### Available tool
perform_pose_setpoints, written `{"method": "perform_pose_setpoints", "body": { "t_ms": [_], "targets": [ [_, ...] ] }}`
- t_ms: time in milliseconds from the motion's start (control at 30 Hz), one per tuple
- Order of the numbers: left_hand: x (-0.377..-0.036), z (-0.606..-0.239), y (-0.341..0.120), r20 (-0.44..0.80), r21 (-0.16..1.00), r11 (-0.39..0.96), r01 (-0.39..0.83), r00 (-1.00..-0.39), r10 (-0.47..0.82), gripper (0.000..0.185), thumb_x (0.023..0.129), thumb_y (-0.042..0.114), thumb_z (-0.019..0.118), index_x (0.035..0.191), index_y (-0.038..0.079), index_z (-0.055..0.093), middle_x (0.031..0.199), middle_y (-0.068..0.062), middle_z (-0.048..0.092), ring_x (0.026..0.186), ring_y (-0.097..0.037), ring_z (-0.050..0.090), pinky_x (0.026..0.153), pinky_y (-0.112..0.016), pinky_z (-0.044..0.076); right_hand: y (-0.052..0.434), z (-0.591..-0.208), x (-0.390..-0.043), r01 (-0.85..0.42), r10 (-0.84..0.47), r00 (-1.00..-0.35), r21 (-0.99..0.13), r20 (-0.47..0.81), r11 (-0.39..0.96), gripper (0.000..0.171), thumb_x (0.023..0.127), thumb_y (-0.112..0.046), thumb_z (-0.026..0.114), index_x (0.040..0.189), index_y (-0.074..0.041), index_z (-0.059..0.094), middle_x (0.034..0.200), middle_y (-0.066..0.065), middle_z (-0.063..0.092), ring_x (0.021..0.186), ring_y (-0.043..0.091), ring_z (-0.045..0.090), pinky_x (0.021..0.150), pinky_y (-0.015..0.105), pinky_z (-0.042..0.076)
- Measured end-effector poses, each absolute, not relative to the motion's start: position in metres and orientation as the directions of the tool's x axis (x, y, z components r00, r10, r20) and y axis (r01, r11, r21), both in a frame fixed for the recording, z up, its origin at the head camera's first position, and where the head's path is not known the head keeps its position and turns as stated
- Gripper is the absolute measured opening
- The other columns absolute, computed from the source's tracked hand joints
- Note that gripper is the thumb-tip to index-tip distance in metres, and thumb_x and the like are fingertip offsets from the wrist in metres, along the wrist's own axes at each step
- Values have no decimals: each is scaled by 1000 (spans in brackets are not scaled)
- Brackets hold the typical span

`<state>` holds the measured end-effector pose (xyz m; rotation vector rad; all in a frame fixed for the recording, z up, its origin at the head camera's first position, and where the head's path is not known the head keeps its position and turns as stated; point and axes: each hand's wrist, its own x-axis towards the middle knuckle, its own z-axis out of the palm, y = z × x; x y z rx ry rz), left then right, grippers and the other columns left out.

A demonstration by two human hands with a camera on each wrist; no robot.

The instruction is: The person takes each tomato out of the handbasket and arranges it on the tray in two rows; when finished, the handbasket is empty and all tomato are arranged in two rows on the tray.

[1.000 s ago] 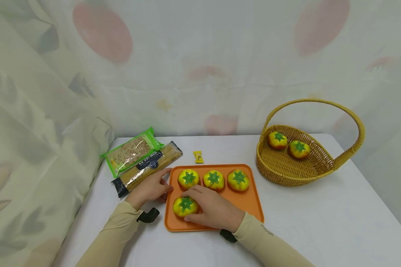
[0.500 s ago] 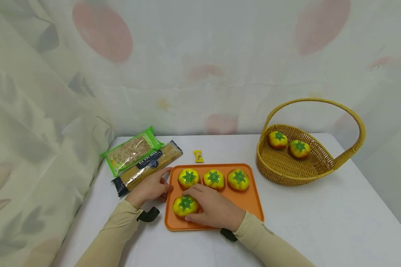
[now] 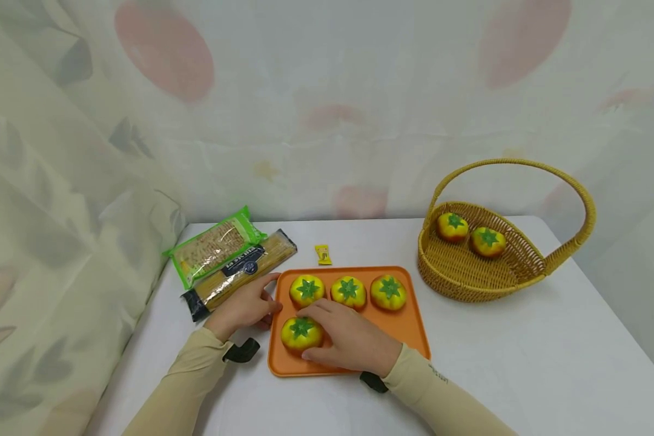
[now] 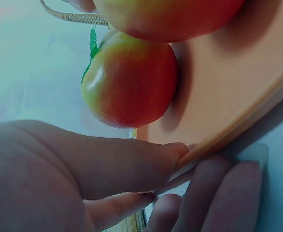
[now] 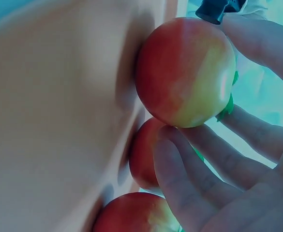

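A white table point(image 3: 523, 363) is carrying everything, with a wicker basket point(image 3: 569, 251) sitting toward its far right corner and holding two persimmons point(image 3: 488, 241). An orange tray point(image 3: 409, 330) is lying near the front edge at the middle, and three fruits point(image 3: 348, 292) are lining its far edge. The right hand point(image 3: 349, 340) is curling its fingers and thumb around a fourth persimmon point(image 3: 301, 332) sitting at the tray's near left corner. The left hand point(image 3: 245, 309) is pinching the tray's left rim, thumb on top and fingers underneath. A spaghetti pack point(image 3: 240, 274) and a green packet point(image 3: 212, 251) are lying toward the far left corner.
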<state>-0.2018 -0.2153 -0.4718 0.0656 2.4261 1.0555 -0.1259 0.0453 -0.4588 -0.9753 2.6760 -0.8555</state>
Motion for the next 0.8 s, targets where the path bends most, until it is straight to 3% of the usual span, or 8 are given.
{"method": "perform_pose_setpoints", "body": {
  "t_ms": [300,533,800],
  "targets": [
    [-209,-470,-202,-404,707,699,-105,-871,277,71,101,16,72,165,19,42,103,-14,67,73,-23,71,65,-35,64,61,-451,-125,-526,-599,-798,-563,68,637,61,97,-46,80,150,-23,60,146,-7,63,130,10,64,114,37,56],
    [-207,-474,-212,-404,711,696,-99,-868,289,76,100,19,73,167,15,38,105,-14,67,75,-22,71,66,-36,63,79,-436,-131,-541,-562,-809,-590,170,600,57,99,-41,80,149,-22,62,146,-6,65,131,16,64,112,40,57],
    [-207,-479,-222,-400,723,684,-97,-865,301,78,101,18,73,168,13,35,104,-15,66,74,-23,70,66,-36,63,157,-415,-143,-492,-410,-870,-523,273,696,50,96,-35,84,141,-22,67,134,-4,70,116,20,69,102,42,61]
  ]
}}
